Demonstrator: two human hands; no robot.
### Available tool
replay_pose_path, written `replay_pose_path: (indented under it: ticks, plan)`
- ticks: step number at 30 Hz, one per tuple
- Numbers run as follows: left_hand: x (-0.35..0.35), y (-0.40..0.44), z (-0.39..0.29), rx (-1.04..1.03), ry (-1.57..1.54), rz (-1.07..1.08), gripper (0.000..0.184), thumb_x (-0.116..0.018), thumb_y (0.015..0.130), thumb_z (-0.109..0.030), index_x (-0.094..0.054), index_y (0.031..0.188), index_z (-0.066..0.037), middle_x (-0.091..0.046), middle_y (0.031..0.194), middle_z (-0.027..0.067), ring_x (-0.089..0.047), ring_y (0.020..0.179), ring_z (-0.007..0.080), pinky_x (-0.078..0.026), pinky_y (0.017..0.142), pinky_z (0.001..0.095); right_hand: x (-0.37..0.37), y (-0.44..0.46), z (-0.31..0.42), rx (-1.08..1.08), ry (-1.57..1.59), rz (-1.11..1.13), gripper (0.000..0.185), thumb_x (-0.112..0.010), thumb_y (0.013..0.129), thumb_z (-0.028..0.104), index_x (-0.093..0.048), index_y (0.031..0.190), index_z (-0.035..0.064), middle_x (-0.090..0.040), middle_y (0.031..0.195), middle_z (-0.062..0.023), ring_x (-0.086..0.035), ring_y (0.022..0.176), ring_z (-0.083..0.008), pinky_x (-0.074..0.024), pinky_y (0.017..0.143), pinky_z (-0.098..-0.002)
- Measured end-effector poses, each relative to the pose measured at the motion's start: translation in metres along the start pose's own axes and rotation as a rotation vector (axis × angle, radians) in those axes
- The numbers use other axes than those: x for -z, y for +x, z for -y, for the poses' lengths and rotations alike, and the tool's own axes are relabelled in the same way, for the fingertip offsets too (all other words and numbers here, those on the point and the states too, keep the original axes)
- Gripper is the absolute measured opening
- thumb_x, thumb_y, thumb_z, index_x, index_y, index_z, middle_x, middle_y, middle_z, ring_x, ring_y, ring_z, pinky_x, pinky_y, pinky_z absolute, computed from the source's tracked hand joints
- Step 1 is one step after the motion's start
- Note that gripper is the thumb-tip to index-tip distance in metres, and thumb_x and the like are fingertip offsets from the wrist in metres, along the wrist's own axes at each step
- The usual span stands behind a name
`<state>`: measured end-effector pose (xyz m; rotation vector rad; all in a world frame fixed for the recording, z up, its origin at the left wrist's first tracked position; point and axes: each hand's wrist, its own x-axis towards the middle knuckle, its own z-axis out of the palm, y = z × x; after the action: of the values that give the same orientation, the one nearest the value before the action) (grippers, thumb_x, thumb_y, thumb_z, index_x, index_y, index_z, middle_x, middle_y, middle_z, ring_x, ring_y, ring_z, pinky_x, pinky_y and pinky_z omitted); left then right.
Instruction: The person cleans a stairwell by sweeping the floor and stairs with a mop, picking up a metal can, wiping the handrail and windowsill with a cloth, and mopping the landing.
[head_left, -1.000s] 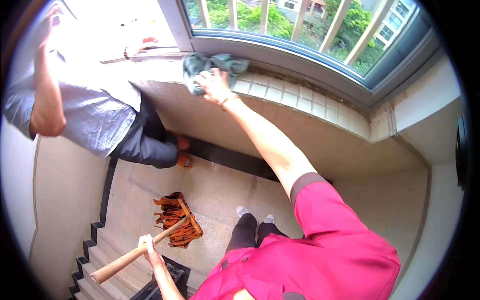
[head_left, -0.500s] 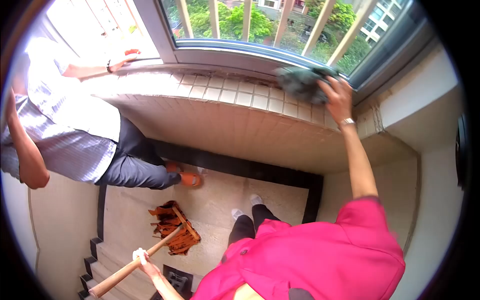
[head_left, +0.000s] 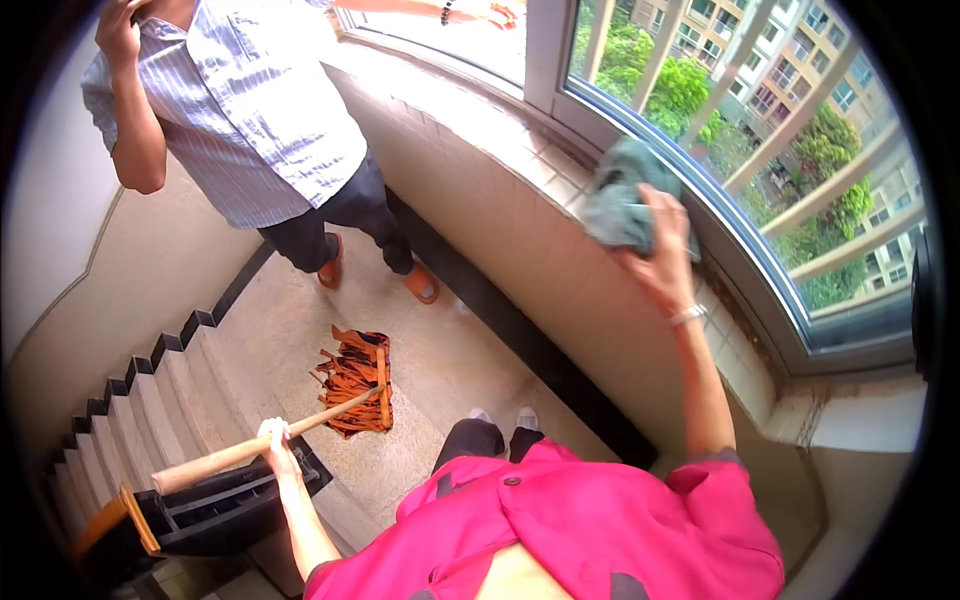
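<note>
My right hand (head_left: 662, 262) presses a grey-green cloth (head_left: 628, 205) onto the white-tiled window ledge (head_left: 560, 188), just below the window frame. A bracelet circles that wrist. At the lower left my left hand (head_left: 280, 446) is wrapped round the wooden handle (head_left: 215, 462) of a mop. The mop's head of orange and black strips (head_left: 352, 385) lies spread on the landing floor.
Another person (head_left: 260, 110) in a striped shirt and orange sandals stands at the upper left, one hand near the left window. Stairs (head_left: 170, 400) descend on the left. A black container with an orange handle (head_left: 220, 510) stands below my left hand. Window bars are at the upper right.
The view has turned to the right. My right hand and the cloth first went right along the ledge, then back toward its middle. More of the black container shows. My left hand still holds the mop handle.
</note>
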<state>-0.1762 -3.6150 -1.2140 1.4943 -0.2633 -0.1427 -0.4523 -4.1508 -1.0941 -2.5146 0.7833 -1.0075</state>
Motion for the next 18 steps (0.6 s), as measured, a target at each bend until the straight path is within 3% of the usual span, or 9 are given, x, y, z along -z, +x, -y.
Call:
replay_pose_path:
  ticks: [3, 9, 10, 12, 15, 18]
  plan:
    - [-0.003, 0.004, 0.004, 0.014, 0.002, -0.079, 0.022, -0.053, 0.077, -0.005, -0.037, 0.063, -0.011, -0.034, 0.060, -0.0015, -0.035, 0.056, 0.0091, -0.029, 0.055, 0.0213, -0.118, 0.047, -0.047, 0.183, -0.415, 0.309, 0.076, -0.070, 0.062, 0.019, -0.033, 0.128, 0.0130, -0.040, 0.120, -0.0189, -0.037, 0.112, -0.0365, -0.0272, 0.096, -0.0466]
    - [0.000, 0.019, 0.028, -0.003, 0.015, -0.196, 0.021, -0.049, 0.076, -0.002, -0.034, 0.063, -0.010, -0.033, 0.060, -0.0009, -0.033, 0.056, 0.0081, -0.029, 0.055, 0.0216, -0.269, 0.155, -0.071, 0.332, -0.399, 0.266, 0.066, -0.063, 0.067, 0.027, -0.037, 0.124, 0.0091, -0.048, 0.109, -0.0120, -0.046, 0.100, -0.0278, -0.0364, 0.082, -0.0440]
    - [-0.003, 0.024, 0.031, 0.015, 0.019, -0.204, 0.022, -0.048, 0.076, -0.001, -0.033, 0.062, -0.011, -0.033, 0.060, -0.0009, -0.033, 0.056, 0.0081, -0.028, 0.055, 0.0218, -0.290, 0.172, -0.067, 0.345, -0.398, 0.242, 0.059, -0.063, 0.067, 0.027, -0.043, 0.119, 0.0082, -0.051, 0.103, -0.0130, -0.048, 0.095, -0.0287, -0.0378, 0.080, -0.0435]
    - [-0.010, 0.029, 0.030, -0.027, 0.059, -0.189, 0.022, -0.050, 0.074, -0.004, -0.033, 0.061, -0.011, -0.033, 0.059, -0.0009, -0.034, 0.056, 0.0088, -0.028, 0.055, 0.0218, -0.311, 0.204, -0.053, 0.285, -0.397, 0.415, 0.047, -0.060, 0.070, 0.031, -0.050, 0.108, 0.0057, -0.051, 0.102, -0.0160, -0.047, 0.096, -0.0315, -0.0379, 0.080, -0.0433]
    - [-0.032, 0.042, 0.036, 0.026, 0.096, -0.231, 0.018, -0.052, 0.072, -0.006, -0.038, 0.061, -0.011, -0.035, 0.059, -0.0006, -0.035, 0.056, 0.0093, -0.028, 0.054, 0.0218, -0.374, 0.251, -0.056, 0.267, -0.432, 0.375, 0.029, -0.061, 0.069, 0.026, -0.058, 0.088, 0.0049, -0.059, 0.085, -0.0167, -0.057, 0.077, -0.0308, -0.0451, 0.069, -0.0410]
    - [-0.045, 0.059, 0.041, 0.024, 0.131, -0.280, 0.018, -0.053, 0.070, -0.005, -0.039, 0.060, -0.011, -0.035, 0.057, -0.0011, -0.035, 0.054, 0.0096, -0.028, 0.052, 0.0221, -0.398, 0.301, -0.022, 0.231, -0.407, 0.398, 0.025, -0.059, 0.071, 0.027, -0.059, 0.082, 0.0047, -0.060, 0.084, -0.0171, -0.059, 0.074, -0.0292, -0.0466, 0.064, -0.0413]
